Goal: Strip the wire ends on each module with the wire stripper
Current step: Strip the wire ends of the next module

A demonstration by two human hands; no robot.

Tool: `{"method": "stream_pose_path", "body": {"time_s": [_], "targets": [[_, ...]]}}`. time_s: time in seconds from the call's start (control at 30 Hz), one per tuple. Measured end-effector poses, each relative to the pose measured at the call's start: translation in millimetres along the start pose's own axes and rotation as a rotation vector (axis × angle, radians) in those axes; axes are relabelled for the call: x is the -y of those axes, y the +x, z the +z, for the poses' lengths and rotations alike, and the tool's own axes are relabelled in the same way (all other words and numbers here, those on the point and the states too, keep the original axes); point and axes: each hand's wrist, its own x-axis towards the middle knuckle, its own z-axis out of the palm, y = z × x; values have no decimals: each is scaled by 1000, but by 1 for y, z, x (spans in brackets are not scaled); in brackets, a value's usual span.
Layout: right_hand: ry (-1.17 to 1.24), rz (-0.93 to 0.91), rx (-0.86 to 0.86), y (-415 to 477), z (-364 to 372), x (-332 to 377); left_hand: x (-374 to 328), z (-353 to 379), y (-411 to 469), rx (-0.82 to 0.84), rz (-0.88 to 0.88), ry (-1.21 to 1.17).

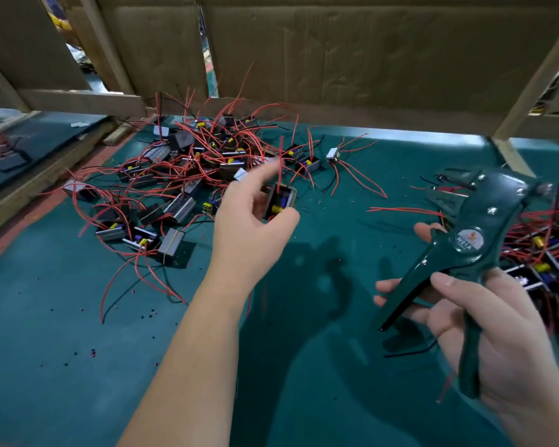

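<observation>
Red wire (280, 159) is rising upright from the module (279, 200) I'm pinching in my left hand (255, 221), left of the wire stripper (484, 227), which my right hand (497, 333) is gripping by its spread handles, head facing that module.

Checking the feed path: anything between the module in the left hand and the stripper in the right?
Nothing visible blocks it. The left hand grips the module; the wire stripper sits in the right hand, apart to its right. Between them only mat shows, with a red wire from the right pile reaching in.
</observation>
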Motion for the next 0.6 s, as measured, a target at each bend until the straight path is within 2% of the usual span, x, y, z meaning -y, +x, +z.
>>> {"method": "stream_pose_path", "body": {"time_s": [0.23,0.33,0.5,0.6], "targets": [[176,288,113,3,4,5,-10,6,-5,339,-213,-138],[209,366,192,1,5,6,-13,6,-5,431,-269,-166],[319,471,272,1,4,6,-7,6,-12,498,-31,-181],[326,543,332,3,7,11,-10,7,-11,470,18,-199]]}}
